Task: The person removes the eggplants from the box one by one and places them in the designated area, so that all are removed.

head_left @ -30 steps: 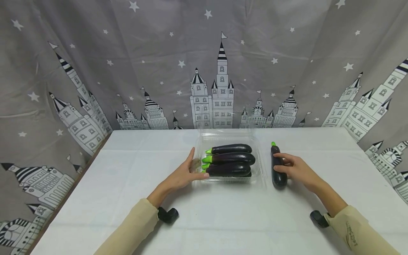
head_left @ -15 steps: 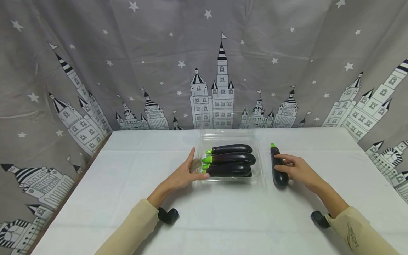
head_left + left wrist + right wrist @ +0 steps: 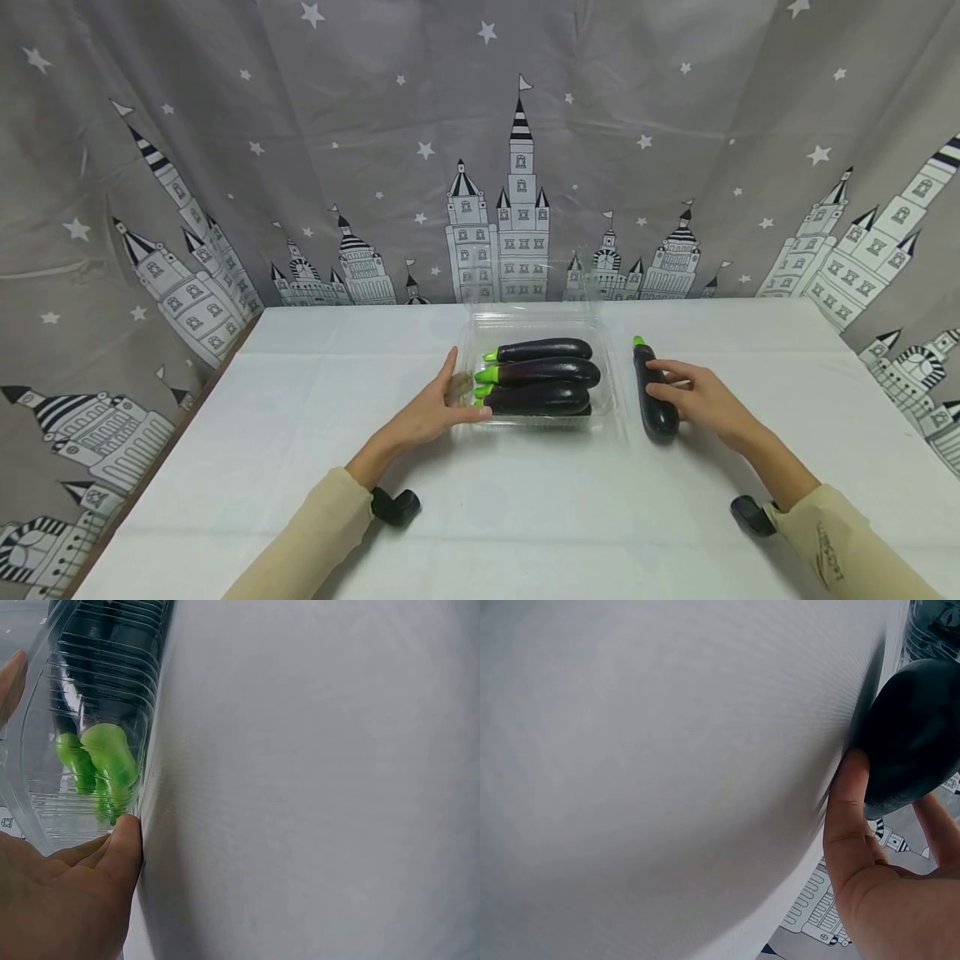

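Nearest the person, two cream sleeves (image 3: pixel 315 542) reached out over the white tablecloth (image 3: pixel 525 517), each wrist carrying a small black camera. The clear plastic tray (image 3: pixel 617 400) in the middle of the cloth serves as the landmark here.

The left hand (image 3: pixel 431 408) lay against the tray's left end, fingers fairly straight and spread along the wall, thumb at the near corner; the left wrist view showed the thumb tip (image 3: pixel 126 838) touching the ribbed plastic just beside the green stems (image 3: pixel 105 761) inside. It gripped nothing; it simply steadied the tray.

The right hand (image 3: pixel 701 398) was just right of the tray, curled round a loose eggplant (image 3: pixel 652 392). This eggplant lay on the cloth beside the tray's right wall, outside it, running near to far with its green stem pointing away from the person. The right wrist view showed the thumb (image 3: pixel 851 802) pressed against its dark rounded end.

Inside the tray, several eggplants (image 3: pixel 543 375) lay stacked crosswise, stems to the left.

Behind the tray, its open clear lid (image 3: pixel 536 279) stood up, and beyond that hung a grey curtain (image 3: pixel 480 125) printed with castles and stars.
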Motion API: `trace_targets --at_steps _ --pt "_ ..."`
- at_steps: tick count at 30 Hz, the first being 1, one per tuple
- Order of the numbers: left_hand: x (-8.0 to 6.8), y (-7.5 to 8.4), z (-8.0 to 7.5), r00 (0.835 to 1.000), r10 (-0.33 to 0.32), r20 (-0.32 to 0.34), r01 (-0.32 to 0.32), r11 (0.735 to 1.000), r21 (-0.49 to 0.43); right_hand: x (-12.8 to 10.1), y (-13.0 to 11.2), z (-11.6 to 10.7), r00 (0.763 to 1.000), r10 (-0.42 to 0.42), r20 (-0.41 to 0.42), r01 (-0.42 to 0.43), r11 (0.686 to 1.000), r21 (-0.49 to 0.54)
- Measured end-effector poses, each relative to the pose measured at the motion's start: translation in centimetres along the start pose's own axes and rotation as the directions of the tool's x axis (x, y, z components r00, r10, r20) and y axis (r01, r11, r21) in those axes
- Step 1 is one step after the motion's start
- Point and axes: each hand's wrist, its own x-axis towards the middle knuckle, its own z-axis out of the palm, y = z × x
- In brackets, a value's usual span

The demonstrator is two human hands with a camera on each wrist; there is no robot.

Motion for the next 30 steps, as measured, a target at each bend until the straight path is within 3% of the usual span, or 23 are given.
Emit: trace_targets --at_steps 30 --pt "0.08 0.02 0.01 1.000 0.008 0.002 -0.008 1.000 -0.007 -0.29 0.01 0.06 0.997 -0.045 -0.069 0.051 0.995 0.084"
